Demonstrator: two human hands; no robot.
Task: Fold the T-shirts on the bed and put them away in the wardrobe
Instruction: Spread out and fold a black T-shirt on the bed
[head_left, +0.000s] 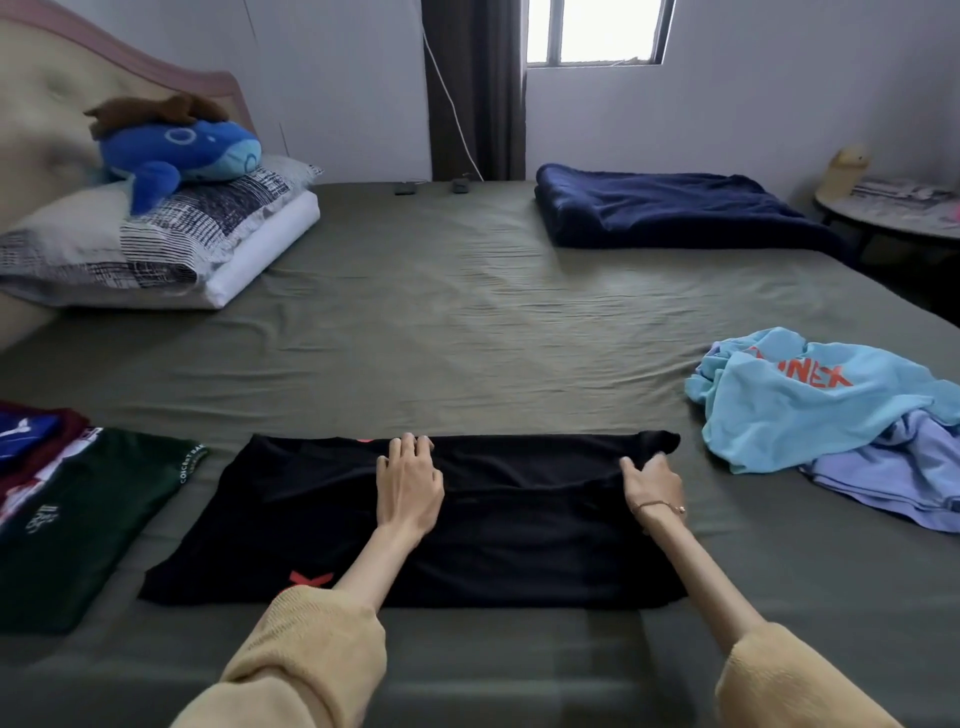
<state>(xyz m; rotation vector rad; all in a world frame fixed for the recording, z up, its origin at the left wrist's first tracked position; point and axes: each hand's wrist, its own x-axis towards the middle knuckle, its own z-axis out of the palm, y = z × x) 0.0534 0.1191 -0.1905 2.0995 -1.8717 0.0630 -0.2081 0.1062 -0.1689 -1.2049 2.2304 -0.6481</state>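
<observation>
1. A black T-shirt (322, 519) lies flat on the near part of the bed (467, 322), partly folded into a broad band. Its long axis runs left to right across the view, with a red mark showing at its near edge and a bit of red at its far edge.
2. The left hand (410, 488) rests palm down on the middle of the black T-shirt, fingers straight and together, reaching to the far fold edge.
3. The right hand (654, 488) grips the cloth at the shirt's far right corner, fingers curled round a bunched bit of fabric; a thin bracelet sits on that wrist.
4. Both forearms come out of pushed-up tan sleeves (311, 660).
5. To the left, just beside the black shirt, a folded dark green T-shirt (88, 525) lies flat, with a stack of folded garments (31, 441) in red, white and blue touching its far left side; how many are in it cannot be told.
6. To the right, well apart, two unfolded shirts lie crumpled together: a light blue T-shirt (800, 405) with orange letters on top of a lilac T-shirt (893, 467).
7. Farther off, a folded navy blanket (670, 213) lies at the far right of the bed.
8. At the far left two stacked pillows (156, 244) carry a blue plush whale (176, 150).
</observation>
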